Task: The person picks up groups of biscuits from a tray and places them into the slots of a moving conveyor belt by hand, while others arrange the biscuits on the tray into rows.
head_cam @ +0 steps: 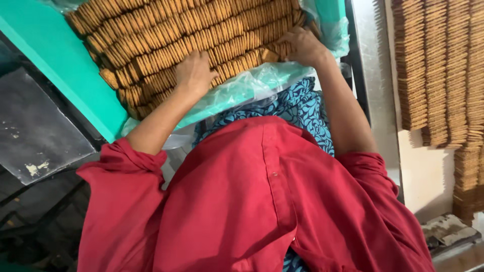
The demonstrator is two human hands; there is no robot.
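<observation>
While both hands lie on the biscuits (191,30), the green crate (60,65) is the thing that holds everything: its inside is lined with a clear plastic sheet (252,83), and the brown biscuits stand on edge in long rows that fill it. The left hand (194,73) rests flat on the rows at the near edge of the crate, fingers spread a little and pressing on the biscuit tops; the biscuits are under its palm and also beyond its fingertips. The right hand (302,46) is at the near right corner of the crate, its fingers curled over the end of one row, so the biscuits lie to the left of it and under its fingertips. Whether these fingers really pinch some biscuits, I cannot tell. To the right of the crate, past a metal strip (370,75), more rows of biscuits (438,65) lie on a pale surface.
</observation>
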